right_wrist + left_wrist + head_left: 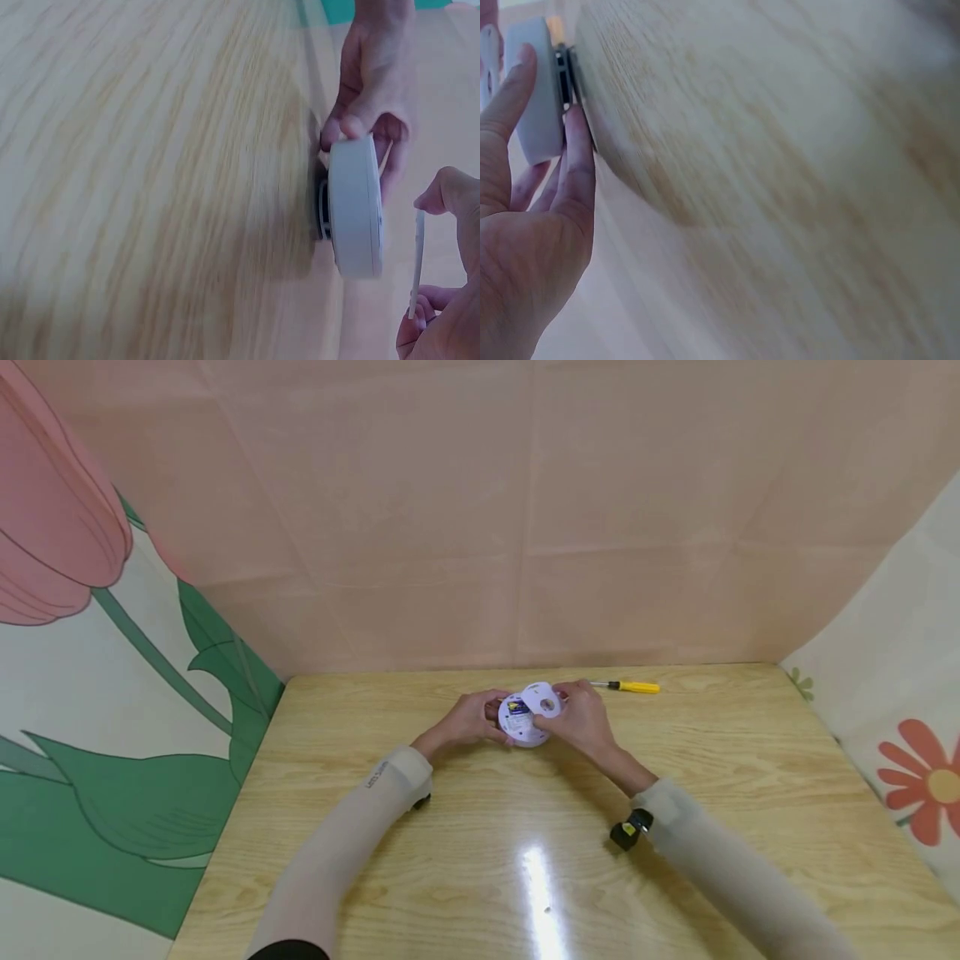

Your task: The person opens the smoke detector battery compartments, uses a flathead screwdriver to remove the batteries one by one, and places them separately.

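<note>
My left hand (468, 718) grips the edge of a round white device (525, 732), whose flat face shows a blue-and-yellow battery (517, 707) in a recess. In the left wrist view the thumb lies on the white side wall (536, 97), with fingers under the dark fitting on the underside. My right hand (588, 720) pinches a thin white cover (537, 695) with a hole in it. From the right wrist, the cover (417, 262) appears edge-on between thumb and fingers, apart from the device (354, 210). The device's exact kind cannot be told.
A screwdriver (637, 687) with a yellow handle lies behind my right hand, near the back edge of the wooden table (465, 860). A plain pinkish cloth (420, 527) hangs behind, with flower-printed cloths at both sides.
</note>
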Tool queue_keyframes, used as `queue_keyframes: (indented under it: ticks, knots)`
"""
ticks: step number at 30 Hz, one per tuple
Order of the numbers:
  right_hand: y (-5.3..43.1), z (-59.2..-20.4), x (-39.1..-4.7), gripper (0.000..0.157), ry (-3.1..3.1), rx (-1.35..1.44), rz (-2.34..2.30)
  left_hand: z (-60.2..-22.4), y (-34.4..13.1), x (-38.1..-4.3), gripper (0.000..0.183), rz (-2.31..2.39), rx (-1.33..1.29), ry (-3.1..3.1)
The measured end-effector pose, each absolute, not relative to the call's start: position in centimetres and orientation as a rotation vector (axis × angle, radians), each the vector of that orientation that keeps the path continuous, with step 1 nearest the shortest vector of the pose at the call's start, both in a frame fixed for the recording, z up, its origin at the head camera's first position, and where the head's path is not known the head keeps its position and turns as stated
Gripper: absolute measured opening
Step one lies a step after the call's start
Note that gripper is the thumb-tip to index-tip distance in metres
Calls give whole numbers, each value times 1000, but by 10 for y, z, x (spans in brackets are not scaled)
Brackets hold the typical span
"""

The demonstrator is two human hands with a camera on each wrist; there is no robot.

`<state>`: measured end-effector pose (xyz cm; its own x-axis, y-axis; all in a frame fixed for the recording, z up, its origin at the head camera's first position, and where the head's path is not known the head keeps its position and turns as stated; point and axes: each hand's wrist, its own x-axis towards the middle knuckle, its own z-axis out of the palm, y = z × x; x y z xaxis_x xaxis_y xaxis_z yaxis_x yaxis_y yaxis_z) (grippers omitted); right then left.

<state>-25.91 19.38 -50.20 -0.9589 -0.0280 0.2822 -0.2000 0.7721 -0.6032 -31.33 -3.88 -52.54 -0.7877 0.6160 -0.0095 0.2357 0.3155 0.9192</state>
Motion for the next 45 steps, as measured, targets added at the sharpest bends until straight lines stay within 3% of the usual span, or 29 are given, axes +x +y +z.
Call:
queue_keyframes:
  ticks: [33,45]
  knots:
    - [318,-508,-248,60,-2660,164,748,-529,-40,-315,84,1398,753,2273]
    - [362,-521,-236,66,-2715,117,710,-531,-39,-315,84,1429,749,2250]
